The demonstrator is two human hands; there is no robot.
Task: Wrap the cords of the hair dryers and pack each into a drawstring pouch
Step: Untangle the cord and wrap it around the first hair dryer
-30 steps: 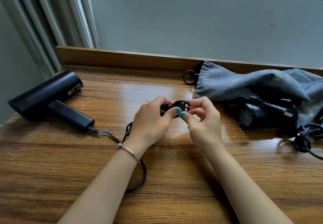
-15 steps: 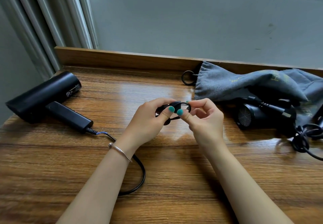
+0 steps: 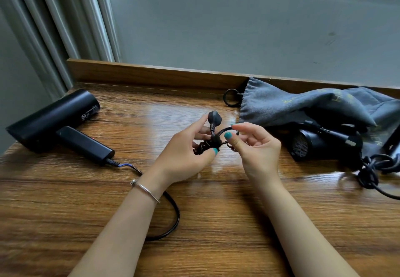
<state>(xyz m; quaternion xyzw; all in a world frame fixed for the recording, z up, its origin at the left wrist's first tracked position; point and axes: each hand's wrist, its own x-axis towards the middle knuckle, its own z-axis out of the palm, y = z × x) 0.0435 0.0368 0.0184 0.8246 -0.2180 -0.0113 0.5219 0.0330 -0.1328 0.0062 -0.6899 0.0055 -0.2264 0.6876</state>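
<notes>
Black dryer lies at left, its cord looping to a coiled bundle w/ plug at centre; 2nd dryer at right lies partly under grey pouch, cord tangled.

Bare wood around the grip, clutter on both flanks.
Between the hands' grip and the back ledge the table is bare. Left of the grip lies a dryer; its cord loops on the wood under the left wrist. Right of the grip, a pouch, second dryer and tangled cord block the way.
</notes>
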